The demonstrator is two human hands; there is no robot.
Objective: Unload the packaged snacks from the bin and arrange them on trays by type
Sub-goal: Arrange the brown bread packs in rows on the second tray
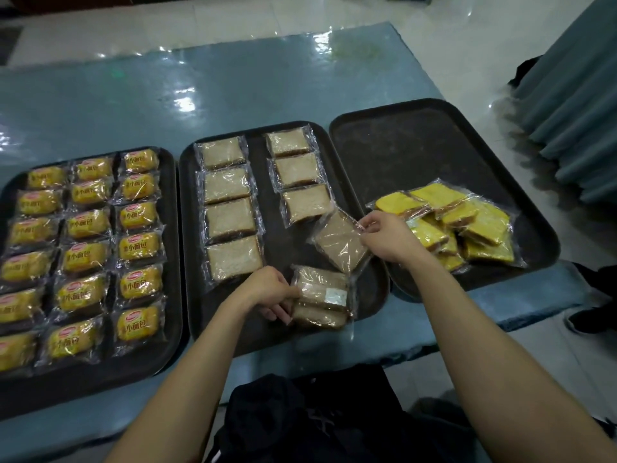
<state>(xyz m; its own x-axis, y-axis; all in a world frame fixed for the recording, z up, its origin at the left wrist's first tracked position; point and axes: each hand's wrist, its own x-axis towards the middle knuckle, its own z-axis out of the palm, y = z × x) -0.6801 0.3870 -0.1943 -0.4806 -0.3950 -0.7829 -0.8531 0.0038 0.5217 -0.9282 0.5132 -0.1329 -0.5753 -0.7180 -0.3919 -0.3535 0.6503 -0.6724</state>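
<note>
Three dark trays sit side by side on the blue desk [233, 78] in front of you. The left tray [170, 262] is filled with neat rows of yellow-labelled buns [138, 215]. On the middle tray [267, 212], pale bread slices in clear wrap [227, 185] lie in two columns. Your left hand [267, 290] is closed on a small stack of bread packets [322, 297] at that tray's near edge. Your right hand [389, 237] pinches the wrapper edge of a tilted bread packet [340, 243], just below the right column. The right tray [417, 145] holds a loose heap of yellow cake packets [467, 222] in its near half.
</note>
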